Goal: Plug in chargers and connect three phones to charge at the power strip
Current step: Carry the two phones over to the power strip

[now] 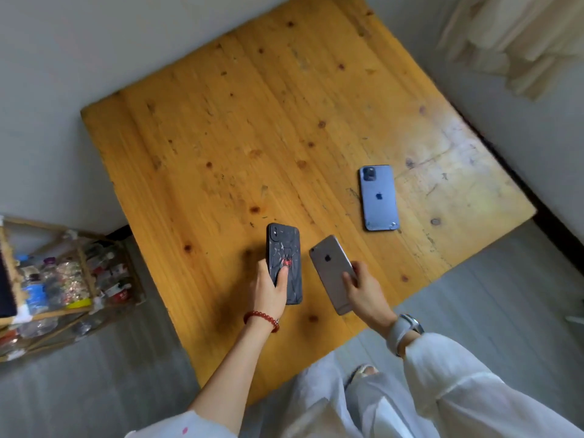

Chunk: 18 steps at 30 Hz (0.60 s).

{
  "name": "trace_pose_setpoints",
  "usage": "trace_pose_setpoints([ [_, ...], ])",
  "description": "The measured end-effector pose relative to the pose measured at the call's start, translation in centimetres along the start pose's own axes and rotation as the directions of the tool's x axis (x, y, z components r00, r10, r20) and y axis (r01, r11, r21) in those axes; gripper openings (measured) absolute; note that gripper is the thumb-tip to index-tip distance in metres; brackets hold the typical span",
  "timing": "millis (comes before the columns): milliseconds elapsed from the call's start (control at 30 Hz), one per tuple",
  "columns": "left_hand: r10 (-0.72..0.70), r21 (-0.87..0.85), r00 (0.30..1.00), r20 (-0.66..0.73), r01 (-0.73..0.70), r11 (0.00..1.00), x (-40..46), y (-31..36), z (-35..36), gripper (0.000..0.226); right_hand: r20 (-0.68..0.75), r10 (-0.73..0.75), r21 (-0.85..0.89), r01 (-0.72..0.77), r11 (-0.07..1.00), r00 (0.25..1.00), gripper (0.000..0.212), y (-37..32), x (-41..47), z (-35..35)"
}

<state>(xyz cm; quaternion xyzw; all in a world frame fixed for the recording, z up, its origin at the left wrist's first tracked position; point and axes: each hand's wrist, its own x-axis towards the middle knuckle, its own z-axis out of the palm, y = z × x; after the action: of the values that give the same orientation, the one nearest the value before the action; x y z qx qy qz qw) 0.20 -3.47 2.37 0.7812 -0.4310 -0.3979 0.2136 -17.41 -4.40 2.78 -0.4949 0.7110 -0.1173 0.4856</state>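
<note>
Two grips closed: left hand (268, 287) holds black phone (284, 263), right hand (363, 290) grey phone (333, 273).

table (221, 137): knotty orange pine | phones: black with red motif (286, 248), grey (331, 267), blue (379, 200)

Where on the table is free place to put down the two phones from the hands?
The wooden table is bare across its far and left parts, beyond the black phone. A smaller gap lies between the silver phone and the blue phone. The near edge is crowded by both hands.
</note>
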Motion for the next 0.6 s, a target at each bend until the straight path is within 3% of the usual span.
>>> trace_pose_setpoints([
  [133,0.177,-0.05,0.975,0.131,-0.172,0.984,-2.7,4.8,3.4,0.019,-0.216,0.034,0.141,-0.003,0.99,0.976,0.007,4.3,-5.1,-5.5],
  [233,0.378,-0.008,0.892,0.247,-0.389,0.921,-5.2,9.5,7.6,0.015,-0.407,0.109,0.267,0.004,0.964,0.907,0.003,8.1,-9.3,-9.7],
  [433,0.642,-0.067,0.626,0.443,-0.691,0.72,-16.3,18.2,19.0,0.018,-0.662,0.343,0.538,0.104,0.837,0.667,0.007,18.4,-19.9,-16.6],
  [600,0.685,-0.193,0.412,0.601,-0.757,0.624,-31.4,19.9,30.2,0.012,-0.724,0.551,0.648,0.135,0.75,0.414,0.008,30.6,-31.7,-20.0],
])
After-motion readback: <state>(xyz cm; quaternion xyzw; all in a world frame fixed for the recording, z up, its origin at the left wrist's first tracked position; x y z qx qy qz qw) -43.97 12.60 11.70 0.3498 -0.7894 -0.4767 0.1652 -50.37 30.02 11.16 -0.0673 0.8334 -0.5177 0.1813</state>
